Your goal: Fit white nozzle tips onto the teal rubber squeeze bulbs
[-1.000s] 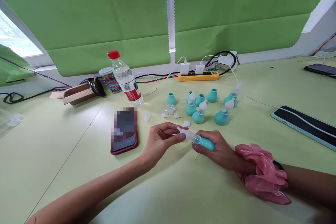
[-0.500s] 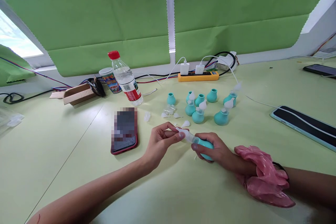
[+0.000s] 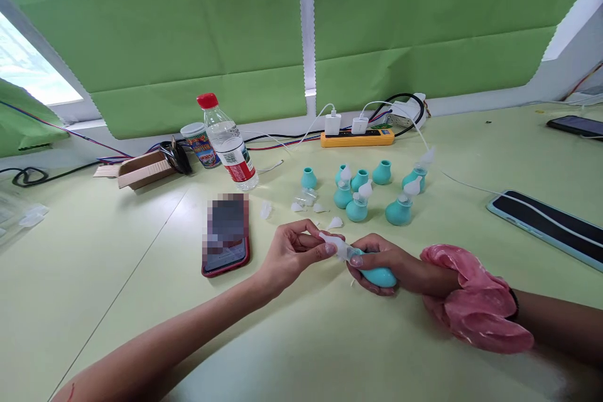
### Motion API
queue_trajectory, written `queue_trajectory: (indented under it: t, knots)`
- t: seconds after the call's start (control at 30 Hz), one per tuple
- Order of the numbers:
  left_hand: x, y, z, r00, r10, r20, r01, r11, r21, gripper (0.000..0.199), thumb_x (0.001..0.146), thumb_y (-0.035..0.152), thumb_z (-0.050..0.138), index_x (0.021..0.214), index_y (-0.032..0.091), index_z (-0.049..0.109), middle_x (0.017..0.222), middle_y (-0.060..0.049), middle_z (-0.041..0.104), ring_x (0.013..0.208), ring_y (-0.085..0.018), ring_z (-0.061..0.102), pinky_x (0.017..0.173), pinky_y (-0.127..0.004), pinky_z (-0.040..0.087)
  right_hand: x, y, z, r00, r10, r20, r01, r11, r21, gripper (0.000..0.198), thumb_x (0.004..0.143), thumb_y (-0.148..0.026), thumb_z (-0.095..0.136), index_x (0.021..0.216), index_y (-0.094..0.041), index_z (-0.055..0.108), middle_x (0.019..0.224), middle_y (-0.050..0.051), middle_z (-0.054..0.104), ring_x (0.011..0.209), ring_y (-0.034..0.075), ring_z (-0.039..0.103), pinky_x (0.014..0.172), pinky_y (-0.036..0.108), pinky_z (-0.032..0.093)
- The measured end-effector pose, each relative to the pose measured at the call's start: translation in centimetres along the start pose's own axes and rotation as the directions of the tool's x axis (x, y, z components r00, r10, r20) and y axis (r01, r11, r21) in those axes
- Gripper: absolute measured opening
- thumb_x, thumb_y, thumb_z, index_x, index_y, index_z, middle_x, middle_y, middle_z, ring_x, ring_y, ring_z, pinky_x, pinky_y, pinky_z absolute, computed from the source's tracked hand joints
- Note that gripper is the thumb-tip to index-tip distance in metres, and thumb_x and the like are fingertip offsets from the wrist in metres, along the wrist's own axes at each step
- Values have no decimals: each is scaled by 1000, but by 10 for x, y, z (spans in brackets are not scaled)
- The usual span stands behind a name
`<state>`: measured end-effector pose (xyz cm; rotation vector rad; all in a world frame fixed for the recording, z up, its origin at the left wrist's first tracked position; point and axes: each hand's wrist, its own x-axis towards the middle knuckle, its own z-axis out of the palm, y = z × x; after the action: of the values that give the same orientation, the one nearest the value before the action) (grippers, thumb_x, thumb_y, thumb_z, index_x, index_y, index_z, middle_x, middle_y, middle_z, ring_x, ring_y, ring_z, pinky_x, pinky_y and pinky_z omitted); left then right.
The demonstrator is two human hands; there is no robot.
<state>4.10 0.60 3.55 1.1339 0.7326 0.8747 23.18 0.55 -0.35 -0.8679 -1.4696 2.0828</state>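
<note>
Bulb [image 3: 380, 277], turquoise and glossy, sits in the lower middle of the frame, tilted, its rounded end toward the lower right. At its neck is a clear collar [image 3: 351, 254], and beyond that a white nozzle [image 3: 335, 244] points to the upper left. The right hand [image 3: 385, 262] is closed around the bulb, thumb against the collar region. The left hand [image 3: 294, 256] pinches the nozzle between thumb and fingers. Around the right wrist I note a crumpled pink wrap [image 3: 478, 311], material uncertain, and a black band [image 3: 514, 305].

Just beyond the hands lie loose white tips [image 3: 335, 223] and clear fittings [image 3: 307, 196]. Further turquoise bulbs [image 3: 357, 210] stand upright on the pale green tabletop [image 3: 292, 352], several topped with white tips.

Left of centre: a red-cased phone [image 3: 226, 257] and, behind it, a red-capped water bottle [image 3: 233, 154] beside a printed cup [image 3: 201, 146]. Upper centre: a yellow power strip [image 3: 357, 138] carries two white chargers [image 3: 332, 124]. At the right edge lies a phone in a pale blue case [image 3: 546, 226].
</note>
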Motion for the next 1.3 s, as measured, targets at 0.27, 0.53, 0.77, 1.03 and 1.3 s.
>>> queue_trajectory:
  t: [0.27, 0.53, 0.77, 1.03, 1.3]
  knots:
    - [0, 4, 4, 999, 36, -40, -33, 997, 69, 17, 64, 22, 69, 68, 12, 56, 79, -5, 70, 82, -19, 63, 78, -31, 48, 0, -2, 15, 937, -327, -125, 299, 933, -199, 23, 76, -36, 56, 86, -15, 52, 69, 0, 54, 56, 8, 49, 52, 21, 42]
    - [9, 7, -15, 976, 218, 16, -181, 762, 622, 25, 79, 29, 51, 95, 15, 61, 107, -9, 61, 90, -19, 58, 79, -32, 47, -4, -29, -4, 747, -514, -422, 238, 799, -552, 25, 71, -40, 60, 76, -15, 61, 75, 4, 61, 77, 19, 57, 71, 31, 45]
    - [16, -13, -26, 935, 222, 278, -297, 55, 953, 21, 76, 22, 50, 93, 17, 61, 103, -11, 57, 94, -23, 49, 79, -36, 45, -7, -29, -9, 601, -726, -333, 136, 504, -853, 15, 77, -30, 53, 73, -18, 60, 74, 2, 63, 71, 16, 57, 68, 29, 45]
    - [22, -9, -32, 971, 122, 205, -210, 29, 977, 20, 77, 26, 51, 91, 16, 60, 76, -6, 59, 80, -19, 52, 68, -28, 45, -4, -22, -11, 424, -883, -203, 102, 269, -958, 8, 80, -26, 51, 84, -19, 54, 75, 2, 61, 68, 14, 57, 64, 27, 46]
    - [25, -8, -37, 954, 176, 242, -244, -11, 970, 24, 74, 29, 52, 94, 17, 59, 85, -8, 58, 81, -20, 52, 68, -30, 44, -2, -26, -14, 225, -969, -101, 171, 141, -975, 34, 71, -19, 59, 100, -21, 42, 104, 9, 51, 97, 23, 50, 81, 42, 43]
